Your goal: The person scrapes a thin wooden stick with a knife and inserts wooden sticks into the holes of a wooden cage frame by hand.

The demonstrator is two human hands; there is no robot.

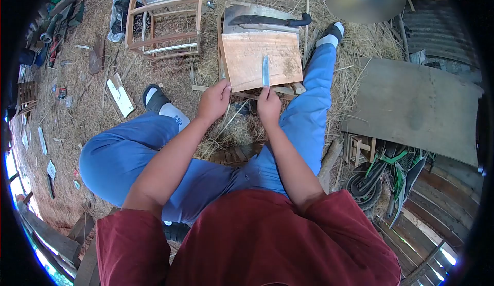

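The sock [172, 112] bears marks, perhaps letters; no text is readable.

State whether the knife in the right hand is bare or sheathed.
Bare: the knife has its pale blade uncovered, pointing away from the right hand.

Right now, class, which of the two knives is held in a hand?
The small knife, gripped by the right hand, its blade pointing away over the board. The large, black-handled knife lies farther off, unheld.
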